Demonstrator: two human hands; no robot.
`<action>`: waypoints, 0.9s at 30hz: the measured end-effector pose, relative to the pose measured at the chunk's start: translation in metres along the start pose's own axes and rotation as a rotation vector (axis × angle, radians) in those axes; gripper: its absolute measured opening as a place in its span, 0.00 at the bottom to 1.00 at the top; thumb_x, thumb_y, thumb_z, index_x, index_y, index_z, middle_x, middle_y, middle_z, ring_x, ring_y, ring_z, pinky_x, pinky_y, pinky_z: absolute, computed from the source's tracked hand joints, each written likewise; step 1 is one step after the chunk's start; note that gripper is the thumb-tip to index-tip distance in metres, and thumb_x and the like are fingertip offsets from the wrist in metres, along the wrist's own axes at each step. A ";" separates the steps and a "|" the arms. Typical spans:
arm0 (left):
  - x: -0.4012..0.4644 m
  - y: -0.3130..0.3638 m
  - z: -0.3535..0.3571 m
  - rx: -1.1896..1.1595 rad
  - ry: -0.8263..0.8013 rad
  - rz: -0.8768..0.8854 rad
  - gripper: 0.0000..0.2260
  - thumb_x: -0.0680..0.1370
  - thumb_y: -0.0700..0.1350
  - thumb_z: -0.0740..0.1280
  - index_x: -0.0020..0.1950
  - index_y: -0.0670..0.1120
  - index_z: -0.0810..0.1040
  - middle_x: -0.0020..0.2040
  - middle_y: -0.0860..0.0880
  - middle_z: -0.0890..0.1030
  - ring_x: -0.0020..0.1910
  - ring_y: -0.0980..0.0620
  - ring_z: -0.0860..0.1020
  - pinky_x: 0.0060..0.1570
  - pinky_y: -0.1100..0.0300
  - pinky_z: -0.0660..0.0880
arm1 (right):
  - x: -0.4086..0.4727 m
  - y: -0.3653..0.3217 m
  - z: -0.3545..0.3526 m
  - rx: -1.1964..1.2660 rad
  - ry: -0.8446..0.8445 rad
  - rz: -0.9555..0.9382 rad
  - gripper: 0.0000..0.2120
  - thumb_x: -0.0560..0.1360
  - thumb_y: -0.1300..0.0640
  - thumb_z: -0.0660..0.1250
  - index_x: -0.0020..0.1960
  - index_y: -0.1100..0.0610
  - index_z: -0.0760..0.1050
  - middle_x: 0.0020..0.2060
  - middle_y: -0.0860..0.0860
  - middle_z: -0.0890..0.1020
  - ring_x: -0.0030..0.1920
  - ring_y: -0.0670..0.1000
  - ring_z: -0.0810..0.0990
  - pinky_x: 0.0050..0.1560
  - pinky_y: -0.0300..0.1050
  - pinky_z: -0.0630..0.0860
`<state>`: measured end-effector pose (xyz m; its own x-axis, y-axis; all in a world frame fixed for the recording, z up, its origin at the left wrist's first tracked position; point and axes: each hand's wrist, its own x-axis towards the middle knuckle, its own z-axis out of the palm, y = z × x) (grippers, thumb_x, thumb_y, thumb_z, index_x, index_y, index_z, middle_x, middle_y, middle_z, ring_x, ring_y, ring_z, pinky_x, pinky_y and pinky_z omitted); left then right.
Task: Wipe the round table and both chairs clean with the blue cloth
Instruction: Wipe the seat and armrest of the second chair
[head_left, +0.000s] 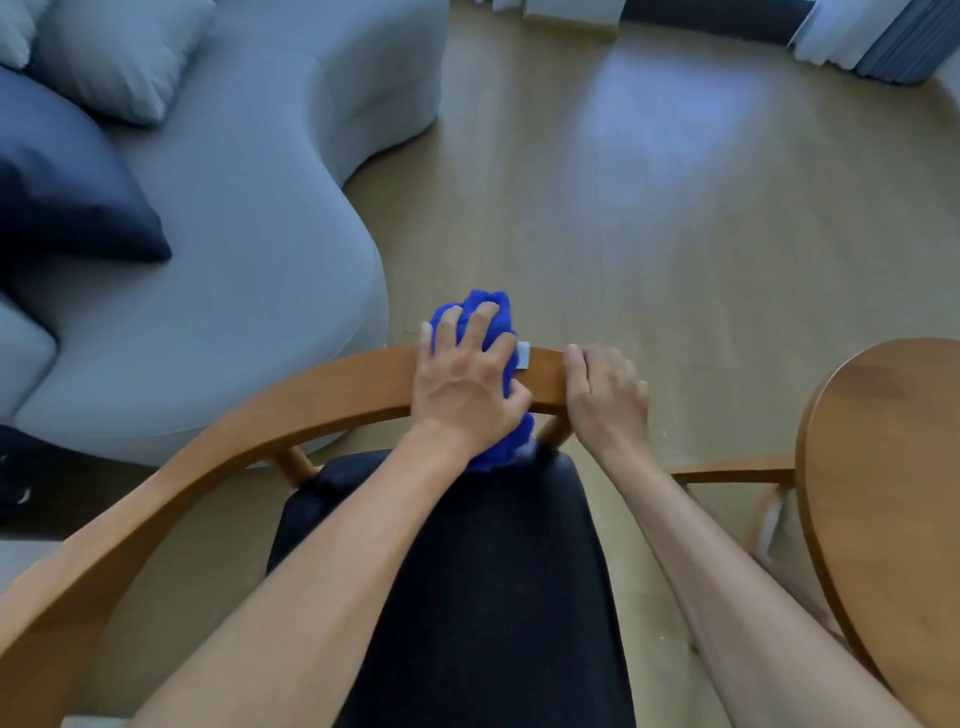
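At frame centre, the left hand (467, 384) presses the bunched blue cloth (488, 317) over the chair's (291, 402) curved back rail; the right hand (605, 395) grips the rail beside it. Best: firm, overlapping strokes along the curve.

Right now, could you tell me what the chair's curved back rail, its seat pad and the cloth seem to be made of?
The back rail looks like wood with a smooth satin finish: warm brown, faint grain, soft sheen. The seat pad seems a dark matte upholstery, fabric or leatherette; the picture leaves that open. The blue cloth, under the left hand, looks like plush microfibre or terry, judging by its fuzzy, bunched surface.
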<state>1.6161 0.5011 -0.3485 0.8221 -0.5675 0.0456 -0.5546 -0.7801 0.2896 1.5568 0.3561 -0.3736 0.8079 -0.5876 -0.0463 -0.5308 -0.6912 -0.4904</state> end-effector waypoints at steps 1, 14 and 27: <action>-0.009 -0.026 -0.008 -0.015 0.038 -0.057 0.17 0.70 0.50 0.63 0.56 0.46 0.79 0.70 0.46 0.70 0.69 0.39 0.66 0.67 0.43 0.62 | -0.002 -0.001 0.003 -0.141 0.047 -0.050 0.19 0.82 0.47 0.51 0.53 0.57 0.75 0.49 0.54 0.78 0.50 0.57 0.75 0.54 0.52 0.68; -0.088 -0.137 -0.040 0.025 0.188 -0.605 0.16 0.74 0.49 0.65 0.59 0.44 0.77 0.68 0.45 0.71 0.61 0.40 0.69 0.63 0.50 0.66 | -0.037 -0.102 0.061 -0.407 -0.086 -0.378 0.26 0.80 0.41 0.45 0.71 0.56 0.62 0.70 0.57 0.66 0.72 0.59 0.61 0.73 0.64 0.48; -0.203 -0.179 -0.087 0.364 -0.136 -0.551 0.20 0.75 0.57 0.60 0.61 0.47 0.68 0.68 0.41 0.65 0.57 0.39 0.68 0.53 0.48 0.70 | -0.038 -0.107 0.054 -0.436 -0.098 -0.346 0.31 0.77 0.38 0.39 0.70 0.56 0.58 0.67 0.60 0.65 0.69 0.61 0.60 0.72 0.66 0.48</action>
<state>1.5594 0.7784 -0.3265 0.9870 -0.0703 -0.1446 -0.0861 -0.9906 -0.1059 1.5970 0.4753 -0.3660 0.9626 -0.2684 -0.0372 -0.2707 -0.9587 -0.0873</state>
